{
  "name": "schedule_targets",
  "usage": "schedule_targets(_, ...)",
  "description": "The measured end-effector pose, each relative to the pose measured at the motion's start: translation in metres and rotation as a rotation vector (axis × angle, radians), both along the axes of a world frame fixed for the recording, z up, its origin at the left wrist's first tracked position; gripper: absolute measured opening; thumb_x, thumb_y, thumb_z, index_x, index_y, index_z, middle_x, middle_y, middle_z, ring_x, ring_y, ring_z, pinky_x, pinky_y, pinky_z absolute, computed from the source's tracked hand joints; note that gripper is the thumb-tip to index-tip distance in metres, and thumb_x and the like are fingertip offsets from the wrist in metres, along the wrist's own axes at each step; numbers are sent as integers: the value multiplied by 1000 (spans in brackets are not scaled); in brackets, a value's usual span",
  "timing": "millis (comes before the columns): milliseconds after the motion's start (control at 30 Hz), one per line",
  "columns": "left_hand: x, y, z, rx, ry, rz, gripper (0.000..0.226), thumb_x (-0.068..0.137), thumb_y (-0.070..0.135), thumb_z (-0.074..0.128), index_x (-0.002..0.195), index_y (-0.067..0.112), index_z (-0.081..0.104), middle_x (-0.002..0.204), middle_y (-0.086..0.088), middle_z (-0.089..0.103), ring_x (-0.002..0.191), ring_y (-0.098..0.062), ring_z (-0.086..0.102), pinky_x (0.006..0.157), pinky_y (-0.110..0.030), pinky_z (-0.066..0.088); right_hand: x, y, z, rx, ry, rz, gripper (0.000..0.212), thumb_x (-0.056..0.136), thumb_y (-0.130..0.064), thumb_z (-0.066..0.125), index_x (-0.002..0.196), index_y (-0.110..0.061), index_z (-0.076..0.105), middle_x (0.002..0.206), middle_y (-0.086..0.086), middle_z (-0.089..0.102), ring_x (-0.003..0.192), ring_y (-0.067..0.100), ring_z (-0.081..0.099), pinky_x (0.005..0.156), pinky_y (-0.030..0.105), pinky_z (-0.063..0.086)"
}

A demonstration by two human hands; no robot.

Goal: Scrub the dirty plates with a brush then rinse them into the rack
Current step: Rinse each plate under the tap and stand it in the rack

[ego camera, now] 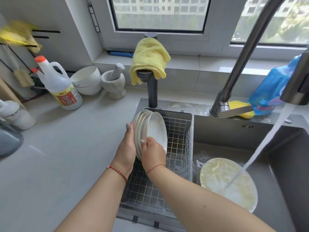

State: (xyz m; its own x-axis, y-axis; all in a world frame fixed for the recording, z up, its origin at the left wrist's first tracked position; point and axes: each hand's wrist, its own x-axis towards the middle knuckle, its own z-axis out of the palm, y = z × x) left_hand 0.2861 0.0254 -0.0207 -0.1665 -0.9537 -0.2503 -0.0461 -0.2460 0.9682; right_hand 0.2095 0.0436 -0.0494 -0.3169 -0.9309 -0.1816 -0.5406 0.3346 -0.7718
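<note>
Several white plates (157, 127) stand on edge at the left end of the wire rack (178, 148) set in the sink. My left hand (127, 148) lies flat against the back of the stack. My right hand (153, 152) grips the lower rim of the front plate. A dirty plate (217, 178) smeared with yellowish residue lies in the sink basin to the right, and water from the tap (294, 91) runs onto it. No brush is visible.
A yellow cloth (149, 59) hangs over a dark spout behind the rack. A yellow sponge (240, 108) and a blue bag (274, 87) sit behind the sink. On the counter at left stand a vinegar bottle (61, 87), white bowls (87, 79) and a mortar (115, 84).
</note>
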Motion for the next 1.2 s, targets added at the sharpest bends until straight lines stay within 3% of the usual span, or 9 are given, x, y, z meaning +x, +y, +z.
schedule_targets(100, 3, -1, -2, 10, 5, 12, 71, 94, 62, 14, 155, 27, 25, 153, 17, 32, 130, 8, 30, 104, -14, 23, 3, -7, -2, 9, -16, 24, 43, 102, -32, 38, 61, -20, 28, 56, -3, 36, 51, 12, 31, 50, 32, 24)
schedule_targets(400, -2, -1, -5, -15, -23, 57, 81, 84, 70, 21, 153, 28, 30, 153, 17, 34, 139, 1, 30, 114, -22, 22, -5, -7, -6, 12, -120, 120, 38, 103, -29, 34, 66, -23, 40, 63, -3, 47, 60, 13, 42, 54, 26, 31)
schedule_targets(467, -8, 1, -3, -88, -83, 130, 71, 93, 64, 25, 151, 24, 36, 149, 13, 40, 141, -6, 34, 120, -30, 24, -10, 1, -3, 15, -184, 168, 27, 102, -31, 36, 101, -22, 61, 95, 2, 66, 89, 17, 59, 77, 28, 46)
schedule_targets(567, -23, 10, 4, -254, -176, 276, 47, 103, 44, 37, 139, 19, 51, 141, 4, 52, 130, -8, 45, 112, -29, 33, -27, 23, 6, -19, -151, 171, 45, 101, -37, 39, 140, -17, 46, 140, -1, 52, 131, 14, 44, 109, 27, 33)
schedule_targets(800, -102, 67, 21, -371, 16, 73, 30, 95, 36, 38, 107, 24, 64, 99, 5, 69, 94, -8, 67, 81, -21, 56, -116, 107, 20, -160, 80, 170, 30, 99, -32, 42, 92, -14, 65, 85, -3, 65, 80, 10, 55, 72, 26, 44)
schedule_targets(967, -153, 90, -10, 17, -54, -119, 33, 107, 24, 37, 91, 11, 62, 86, -8, 64, 78, -19, 66, 71, -31, 57, -191, 160, -6, 151, 258, 96, 31, 96, -37, 45, 80, -14, 60, 76, -1, 63, 71, 14, 55, 63, 24, 41)
schedule_targets(1067, -175, 90, -47, 356, -134, -171, 37, 106, 22, 36, 70, 15, 43, 65, -3, 43, 59, -17, 45, 57, -28, 40, -241, 173, -31, 382, 327, -4, 27, 96, -37, 44, 78, -21, 55, 71, -7, 57, 69, 13, 54, 62, 26, 43)
schedule_targets(1133, -178, 94, -72, 478, -261, -227, 35, 105, 31, 37, 79, 15, 53, 79, -10, 53, 79, -24, 58, 79, -31, 48, -270, 174, -47, 509, 367, -62, 25, 96, -36, 43, 76, -22, 49, 69, -6, 54, 65, 14, 51, 63, 27, 43)
schedule_targets(1200, -184, 100, -84, 557, -311, -227, 43, 105, 41, 37, 123, 8, 59, 126, -19, 58, 123, -33, 54, 110, -42, 39, -291, 173, -59, 598, 368, -112, 22, 95, -33, 43, 79, -19, 48, 73, -3, 54, 65, 16, 51, 63, 27, 40)
